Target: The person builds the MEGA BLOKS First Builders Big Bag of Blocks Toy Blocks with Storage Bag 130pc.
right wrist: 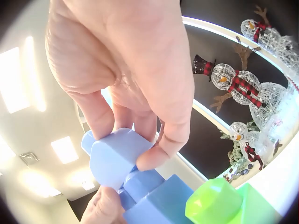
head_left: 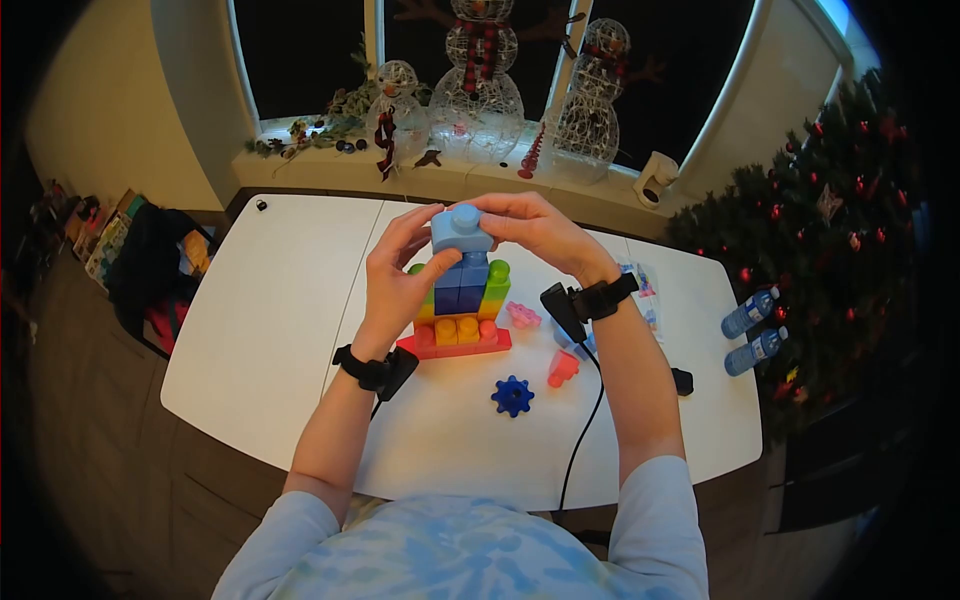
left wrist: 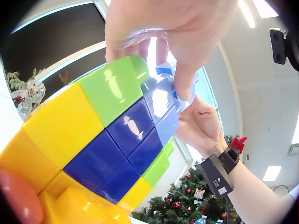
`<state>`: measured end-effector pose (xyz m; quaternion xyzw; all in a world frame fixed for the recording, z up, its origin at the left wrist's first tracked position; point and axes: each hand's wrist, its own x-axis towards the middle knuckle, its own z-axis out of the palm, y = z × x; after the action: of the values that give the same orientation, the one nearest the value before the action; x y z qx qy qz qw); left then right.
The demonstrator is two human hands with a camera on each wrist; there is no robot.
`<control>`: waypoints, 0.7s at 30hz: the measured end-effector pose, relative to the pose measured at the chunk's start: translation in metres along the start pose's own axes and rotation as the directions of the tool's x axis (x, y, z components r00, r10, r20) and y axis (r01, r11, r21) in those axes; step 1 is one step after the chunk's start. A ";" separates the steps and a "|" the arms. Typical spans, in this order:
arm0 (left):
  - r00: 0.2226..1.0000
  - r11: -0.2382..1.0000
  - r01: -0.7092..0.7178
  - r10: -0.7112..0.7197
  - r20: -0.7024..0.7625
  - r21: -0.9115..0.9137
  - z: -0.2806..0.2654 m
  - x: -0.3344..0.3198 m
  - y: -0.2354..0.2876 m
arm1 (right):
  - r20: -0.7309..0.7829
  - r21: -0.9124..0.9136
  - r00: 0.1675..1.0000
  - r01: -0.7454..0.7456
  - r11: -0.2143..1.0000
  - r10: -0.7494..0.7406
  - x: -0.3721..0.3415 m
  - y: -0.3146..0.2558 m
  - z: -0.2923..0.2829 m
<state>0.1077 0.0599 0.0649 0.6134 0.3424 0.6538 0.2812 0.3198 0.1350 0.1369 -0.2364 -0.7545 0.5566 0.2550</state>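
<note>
A light blue toy building block sits at the top of a stack of blocks, overlapping the medium blue block below it. My left hand grips its left side, thumb in front. Fingers and thumb of my right hand pinch the same block from the right, as the right wrist view shows. Below are dark blue blocks flanked by yellow and lime green blocks. The stack stands on a long red base with orange and coral blocks along its front.
On the white table lie a dark blue gear, a pink gear-like piece and a coral block. Two water bottles stand at the right edge. A cable hangs from the right wrist camera. Wire snowmen line the windowsill.
</note>
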 end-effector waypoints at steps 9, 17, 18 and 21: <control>0.987 0.988 0.151 -0.152 0.043 0.011 -0.004 -0.004 0.000 | -0.144 -0.192 0.977 0.126 0.973 -0.155 -0.009 0.005 0.014; 0.984 0.987 0.156 -0.159 0.078 0.043 -0.010 -0.009 -0.007 | -0.220 -0.331 0.959 0.099 0.938 -0.179 -0.018 0.005 0.026; 0.985 0.987 0.152 -0.155 0.082 0.047 -0.010 -0.009 -0.007 | -0.221 -0.326 0.960 0.094 0.941 -0.173 -0.018 0.007 0.027; 0.983 0.985 0.159 -0.164 0.076 0.067 -0.009 -0.010 -0.005 | -0.241 -0.334 0.944 0.136 0.933 -0.224 -0.019 0.015 0.030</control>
<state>0.0992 0.0541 0.0546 0.6179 0.3992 0.5924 0.3284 0.3158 0.1058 0.1129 -0.2780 -0.8089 0.3657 0.3669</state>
